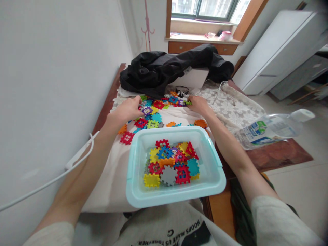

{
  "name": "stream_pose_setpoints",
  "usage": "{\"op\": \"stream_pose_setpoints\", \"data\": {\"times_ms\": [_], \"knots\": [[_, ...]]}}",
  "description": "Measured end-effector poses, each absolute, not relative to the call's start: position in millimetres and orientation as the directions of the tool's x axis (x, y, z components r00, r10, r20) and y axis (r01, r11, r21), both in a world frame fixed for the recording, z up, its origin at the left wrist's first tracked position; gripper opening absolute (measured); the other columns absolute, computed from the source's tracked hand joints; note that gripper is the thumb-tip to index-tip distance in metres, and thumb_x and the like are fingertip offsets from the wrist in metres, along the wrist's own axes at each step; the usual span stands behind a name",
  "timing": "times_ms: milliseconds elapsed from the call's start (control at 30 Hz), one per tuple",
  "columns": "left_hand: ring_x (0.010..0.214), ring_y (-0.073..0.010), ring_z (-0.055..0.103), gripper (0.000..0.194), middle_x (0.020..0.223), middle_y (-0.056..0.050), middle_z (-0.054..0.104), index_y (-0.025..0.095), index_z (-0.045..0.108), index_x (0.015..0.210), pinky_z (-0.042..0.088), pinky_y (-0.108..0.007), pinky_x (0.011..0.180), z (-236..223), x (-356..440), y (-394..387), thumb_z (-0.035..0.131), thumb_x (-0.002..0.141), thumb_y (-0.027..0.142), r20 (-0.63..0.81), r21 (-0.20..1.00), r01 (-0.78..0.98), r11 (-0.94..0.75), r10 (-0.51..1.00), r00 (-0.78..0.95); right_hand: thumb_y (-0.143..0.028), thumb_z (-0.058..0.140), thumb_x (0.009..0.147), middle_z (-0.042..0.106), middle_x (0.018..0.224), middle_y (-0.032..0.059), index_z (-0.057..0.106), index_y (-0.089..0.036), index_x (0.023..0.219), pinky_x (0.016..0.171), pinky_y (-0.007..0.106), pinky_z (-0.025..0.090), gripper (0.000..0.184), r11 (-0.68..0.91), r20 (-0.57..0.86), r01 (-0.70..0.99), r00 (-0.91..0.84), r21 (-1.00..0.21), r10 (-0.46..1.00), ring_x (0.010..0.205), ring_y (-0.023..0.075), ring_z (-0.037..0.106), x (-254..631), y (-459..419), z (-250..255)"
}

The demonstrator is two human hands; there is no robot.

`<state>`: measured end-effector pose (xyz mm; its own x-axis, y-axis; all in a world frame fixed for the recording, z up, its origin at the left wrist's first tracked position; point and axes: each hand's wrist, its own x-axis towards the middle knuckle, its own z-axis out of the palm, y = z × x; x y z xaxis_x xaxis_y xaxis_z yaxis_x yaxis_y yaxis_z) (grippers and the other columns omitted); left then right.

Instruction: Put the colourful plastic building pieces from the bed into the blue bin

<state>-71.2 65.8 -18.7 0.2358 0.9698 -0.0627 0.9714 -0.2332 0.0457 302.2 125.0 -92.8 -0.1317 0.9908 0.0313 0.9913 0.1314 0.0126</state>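
Note:
Both my arms reach out over a table covered with a white cloth [112,181]. My left hand [127,110] rests with its fingers curled over a spread of colourful toothed plastic building tiles [151,118] at the far side. My right hand [198,104] is pinched on tiles at the right end of that spread, near a green piece [188,102]. What each hand actually grips is hidden by the fingers. A light blue plastic bin [133,160] sits close to me, holding several more tiles [171,164].
A black jacket [153,71] lies heaped at the table's far end over a white box [192,78]. A clear water bottle [271,128] lies at the right. A white cable [51,181] runs along the left wall. A white cabinet [276,48] stands right.

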Motion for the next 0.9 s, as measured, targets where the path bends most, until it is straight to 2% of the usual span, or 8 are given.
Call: {"op": "stream_pose_setpoints", "data": {"times_ms": [133,267,400,533,667,733,833,900], "knots": [[0.117,-0.0411,0.079,0.052,0.128,-0.023,0.081,0.016,0.069,0.140,0.061,-0.040,0.094,-17.6,-69.2,64.1,0.072,0.090,0.030,-0.107,-0.003,0.974,-0.225,0.969,0.223,-0.021,0.055,0.102,0.081,0.129,0.0270,0.073,-0.014,0.139,0.092,0.043,0.057,0.042,0.094,0.053,0.995,-0.096,0.037,0.994,0.119,0.0444,0.077,298.4,122.7,-90.0],[0.120,-0.0414,0.079,0.046,0.130,-0.024,0.080,0.015,0.069,0.136,0.062,-0.041,0.098,-17.0,-71.5,64.8,0.069,0.093,0.032,-0.098,0.001,0.979,-0.204,0.974,0.203,-0.027,0.060,0.102,0.081,0.128,0.0251,0.076,-0.015,0.132,0.093,0.043,0.057,0.036,0.102,0.049,0.994,-0.103,0.026,0.993,0.119,0.0436,0.077,296.5,119.7,-86.2],[0.122,-0.0428,0.078,0.049,0.132,-0.028,0.078,0.010,0.063,0.141,0.063,-0.044,0.100,-10.1,-72.7,62.5,0.065,0.098,0.035,-0.102,-0.032,0.989,-0.145,0.985,0.141,-0.016,0.058,0.099,0.081,0.129,0.0272,0.076,-0.011,0.132,0.096,0.041,0.057,0.038,0.098,0.060,0.995,-0.097,-0.005,0.993,0.121,0.0413,0.076,298.6,119.1,-80.2],[0.121,-0.0433,0.077,0.049,0.127,-0.025,0.078,0.011,0.062,0.141,0.063,-0.046,0.101,2.7,-71.2,56.8,0.067,0.099,0.036,-0.081,-0.030,0.988,-0.151,0.986,0.148,-0.009,0.055,0.097,0.081,0.129,0.0287,0.076,-0.007,0.132,0.097,0.040,0.057,0.040,0.086,0.063,0.996,-0.084,-0.025,0.994,0.121,0.0405,0.076,306.5,120.7,-72.5],[0.116,-0.0396,0.075,0.051,0.119,-0.020,0.077,0.011,0.062,0.142,0.060,-0.044,0.099,19.9,-69.3,44.8,0.070,0.098,0.036,0.019,0.058,0.981,-0.187,0.982,0.186,-0.012,0.056,0.100,0.080,0.132,0.0279,0.076,-0.007,0.132,0.099,0.039,0.055,0.039,0.057,0.063,0.998,-0.055,-0.036,0.997,0.122,0.0380,0.074,315.6,120.9,-62.4],[0.108,-0.0344,0.073,0.050,0.112,-0.016,0.075,0.012,0.063,0.141,0.058,-0.042,0.096,28.9,-69.3,37.3,0.071,0.099,0.038,0.073,0.135,0.964,-0.230,0.972,0.222,-0.016,0.059,0.100,0.081,0.128,0.0272,0.078,-0.008,0.130,0.096,0.038,0.055,0.036,0.047,0.079,0.997,-0.042,-0.059,0.996,0.118,0.0376,0.074,319.2,120.4,-54.3],[0.102,-0.0277,0.069,0.052,0.109,-0.010,0.073,0.015,0.063,0.141,0.055,-0.039,0.094,39.0,-69.9,27.6,0.071,0.101,0.046,0.142,0.242,0.911,-0.332,0.942,0.306,-0.026,0.068,0.099,0.082,0.118,0.0220,0.080,-0.012,0.117,0.089,0.037,0.054,0.026,0.088,0.179,0.982,-0.058,-0.165,0.982,0.107,0.0344,0.073,320.9,116.5,-35.2],[0.102,-0.0279,0.070,0.052,0.114,-0.010,0.074,0.018,0.064,0.140,0.055,-0.039,0.094,43.0,-69.1,22.7,0.073,0.099,0.049,0.185,0.292,0.882,-0.369,0.927,0.327,-0.034,0.072,0.098,0.082,0.109,0.0153,0.079,-0.015,0.109,0.087,0.037,0.055,0.022,0.185,0.235,0.937,-0.116,-0.296,0.965,0.100,0.0299,0.071,317.7,108.7,-17.9]]}}
